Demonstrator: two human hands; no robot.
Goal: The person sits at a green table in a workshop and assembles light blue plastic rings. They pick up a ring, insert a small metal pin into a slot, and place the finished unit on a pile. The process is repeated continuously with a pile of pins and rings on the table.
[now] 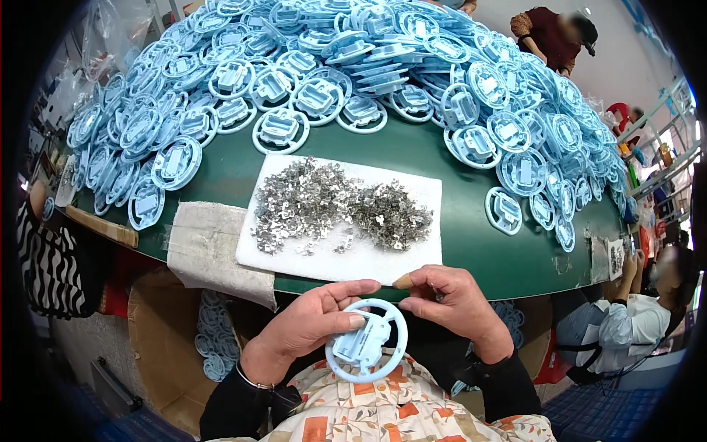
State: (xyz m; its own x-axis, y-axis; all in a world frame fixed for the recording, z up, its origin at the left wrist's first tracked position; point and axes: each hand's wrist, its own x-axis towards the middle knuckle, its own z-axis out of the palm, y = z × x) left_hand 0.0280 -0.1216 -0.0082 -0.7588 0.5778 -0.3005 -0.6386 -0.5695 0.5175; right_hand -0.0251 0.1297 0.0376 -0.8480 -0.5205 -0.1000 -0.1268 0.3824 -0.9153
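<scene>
Blue wheel (pixel 366 346) on my side of white pad (pixel 305 267), clamped in my left fingers (pixel 358 286). Right fingers (pixel 434 277) curled near pad; can't tell if gripping. Likely fitting metal clips (pixel 302 202); next calls for steady wheel.

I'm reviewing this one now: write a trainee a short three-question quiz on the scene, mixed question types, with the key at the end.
1. Which of the person's hands grips the blue wheel-shaped part held above the lap?

2. True or false: the small metal pieces lie directly on the green tabletop.

3. Seen from the person, where is most of the big heap of blue parts relative to the white sheet?
A. Underneath it
B. Beyond it
C. Between it and the person

Key:
1. The left hand.
2. False; they are on the white sheet.
3. B.
</scene>
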